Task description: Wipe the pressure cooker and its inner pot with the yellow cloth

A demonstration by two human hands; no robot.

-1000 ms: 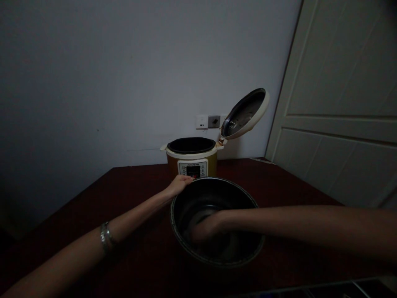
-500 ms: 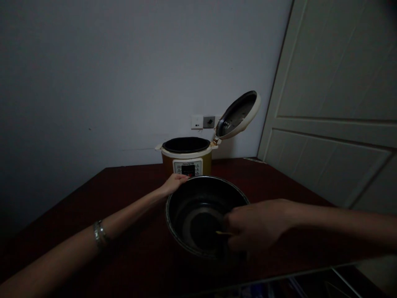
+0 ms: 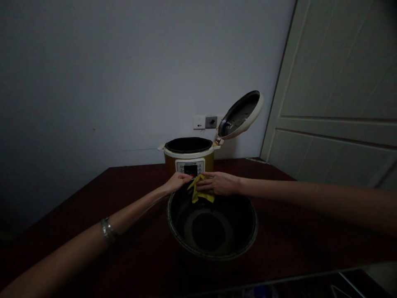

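A dark round inner pot (image 3: pixel 214 244) stands tilted toward me on the table, its inside showing. My left hand (image 3: pixel 178 182) is closed on the pot's far rim, at the upper left. My right hand (image 3: pixel 218 183) presses a yellow cloth (image 3: pixel 203 198) against the inner wall just below the far rim, close to the left hand. Part of the cloth hangs out below its fingers. Right behind the pot stands a rice cooker (image 3: pixel 190 155) with a control panel on its front. Its lid (image 3: pixel 241 116) is raised to the right.
The dark red table (image 3: pixel 124 186) meets the wall at the back. Wall sockets (image 3: pixel 205 122) sit behind the cooker. A pale panelled door (image 3: pixel 335 124) is on the right. Along the near edge, a dark open space (image 3: pixel 297 285) holds things too dim to name.
My right hand has moved from the pot's right side to the far rim, and the yellow cloth now shows spread under it. My left hand keeps its hold on the rim.
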